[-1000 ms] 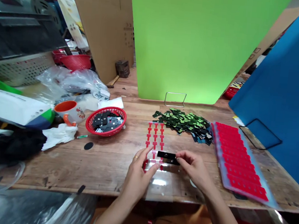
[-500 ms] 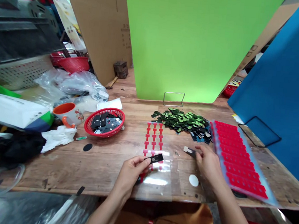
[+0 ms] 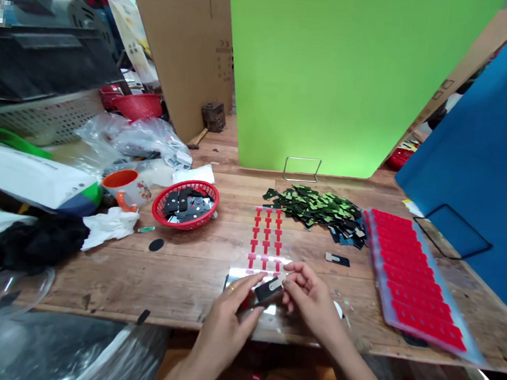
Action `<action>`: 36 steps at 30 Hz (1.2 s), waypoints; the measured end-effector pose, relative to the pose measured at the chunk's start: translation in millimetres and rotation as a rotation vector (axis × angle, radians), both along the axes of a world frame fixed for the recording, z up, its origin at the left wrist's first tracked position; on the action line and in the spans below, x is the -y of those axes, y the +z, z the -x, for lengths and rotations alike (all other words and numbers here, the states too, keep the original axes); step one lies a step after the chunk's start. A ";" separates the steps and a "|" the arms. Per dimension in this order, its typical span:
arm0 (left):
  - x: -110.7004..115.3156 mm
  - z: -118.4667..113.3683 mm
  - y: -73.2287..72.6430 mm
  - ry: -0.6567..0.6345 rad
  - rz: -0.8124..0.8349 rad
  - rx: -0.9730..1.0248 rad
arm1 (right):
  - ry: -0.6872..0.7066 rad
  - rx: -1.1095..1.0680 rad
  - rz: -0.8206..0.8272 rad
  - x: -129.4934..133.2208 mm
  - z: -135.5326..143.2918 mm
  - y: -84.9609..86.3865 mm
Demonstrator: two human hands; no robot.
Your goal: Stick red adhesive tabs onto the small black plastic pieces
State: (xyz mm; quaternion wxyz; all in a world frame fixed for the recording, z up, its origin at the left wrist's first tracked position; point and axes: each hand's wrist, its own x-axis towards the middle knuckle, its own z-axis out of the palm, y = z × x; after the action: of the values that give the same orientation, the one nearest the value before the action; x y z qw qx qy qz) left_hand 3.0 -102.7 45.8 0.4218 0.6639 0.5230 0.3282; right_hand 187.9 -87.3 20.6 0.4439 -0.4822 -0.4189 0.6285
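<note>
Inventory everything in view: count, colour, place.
Table: 1, brown, beneath
Board: 1, green, back centre
Panel: 1, blue, right
Basket: 1, red, near mug
Mug: 1, orange inside, left
Clutter: many, mixed, far left
Piled pieces: many, black and green, before board
T-shapes: three columns, red, centre
Strips: several, red, right
Loose piece: 1, black and silver, centre right
Held piece: 1, black and silver, between hands
Left hand: 1, beside held piece
Right hand: 1, pinching held piece
</note>
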 end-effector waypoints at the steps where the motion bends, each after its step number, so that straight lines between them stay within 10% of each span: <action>1: 0.9 -0.2 2.1 0.008 0.123 0.055 | -0.009 0.021 -0.026 1.0 0.9 2.1; 8: -7.1 -0.5 4.0 0.118 0.638 0.426 | 0.071 0.077 -0.070 4.9 17.3 8.4; 15: -29.7 29.8 2.5 0.473 0.485 0.560 | 0.095 0.454 -0.221 1.5 34.0 -6.6; 24: -34.0 21.8 -20.5 0.388 0.491 0.570 | 0.256 0.948 -0.306 -6.4 70.3 -3.3; 36: -36.7 20.8 -26.9 0.386 0.499 0.563 | 0.228 1.012 -0.346 0.0 76.1 -10.7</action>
State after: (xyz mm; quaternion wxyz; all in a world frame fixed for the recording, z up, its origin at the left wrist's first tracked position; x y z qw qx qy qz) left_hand -17.8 -66.0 18.9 0.6268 0.3155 0.5657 0.4332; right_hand 111.8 -87.3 9.9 0.1885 -0.5959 -0.7271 0.2841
